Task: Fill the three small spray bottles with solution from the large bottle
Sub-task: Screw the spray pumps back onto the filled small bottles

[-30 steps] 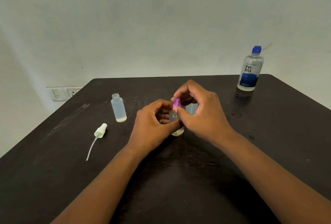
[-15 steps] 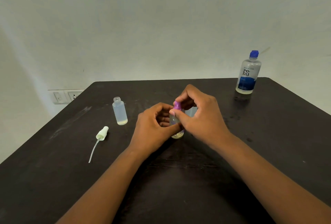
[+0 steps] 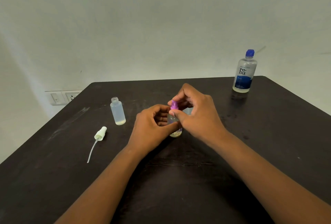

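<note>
Two hands meet mid-bench point(image 3: 268, 152). Left hand point(image 3: 152, 127) wraps small spray bottle point(image 3: 176, 132); right hand point(image 3: 195, 116) pinches its purple cap point(image 3: 173, 105). Bottle likely light, slick, tippy: grip body low. Uncapped bottle point(image 3: 117, 111), loose sprayer point(image 3: 100, 133) left; large bottle point(image 3: 244, 73) far right.

1. Table point(image 3: 232, 179): dark, matt, scuffed with pale smears.
2. Open small bottle point(image 3: 117, 111): translucent, frosted plastic.
3. Loose spray head point(image 3: 100, 133): white plastic, matt.
4. Large bottle point(image 3: 244, 73): clear glossy plastic, blue cap.
5. Wall point(image 3: 161, 26): matt, painted.
</note>
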`<action>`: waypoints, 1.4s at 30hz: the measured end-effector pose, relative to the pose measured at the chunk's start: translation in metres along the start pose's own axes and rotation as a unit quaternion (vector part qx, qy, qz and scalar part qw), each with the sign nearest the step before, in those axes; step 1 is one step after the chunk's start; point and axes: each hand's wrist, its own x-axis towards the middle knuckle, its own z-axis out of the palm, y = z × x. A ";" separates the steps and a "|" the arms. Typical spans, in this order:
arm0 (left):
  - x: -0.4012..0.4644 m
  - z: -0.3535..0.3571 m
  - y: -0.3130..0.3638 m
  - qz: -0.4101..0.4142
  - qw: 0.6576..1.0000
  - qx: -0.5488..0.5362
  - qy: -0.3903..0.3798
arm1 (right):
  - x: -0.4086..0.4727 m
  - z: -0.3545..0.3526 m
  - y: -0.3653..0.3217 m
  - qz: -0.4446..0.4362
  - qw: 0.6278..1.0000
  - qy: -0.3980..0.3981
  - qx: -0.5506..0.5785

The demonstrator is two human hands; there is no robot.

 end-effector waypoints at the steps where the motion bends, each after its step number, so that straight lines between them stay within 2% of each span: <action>1: 0.000 0.000 0.000 -0.003 1.000 0.002 -0.006 | 0.000 0.000 0.000 0.005 1.000 -0.011 0.009; 6: 0.004 -0.001 -0.006 -0.007 0.999 0.002 -0.050 | 0.000 0.000 0.003 0.054 0.990 -0.068 0.110; 13: 0.006 -0.001 -0.009 -0.023 0.998 -0.001 -0.059 | 0.004 -0.004 0.006 0.077 0.984 -0.046 0.154; 24: 0.003 -0.001 -0.002 -0.024 0.999 0.007 -0.046 | 0.002 0.000 0.002 0.094 0.986 -0.004 0.138; 42: -0.003 -0.001 0.006 -0.015 0.999 0.014 -0.030 | -0.002 0.003 -0.004 0.079 0.994 0.016 0.074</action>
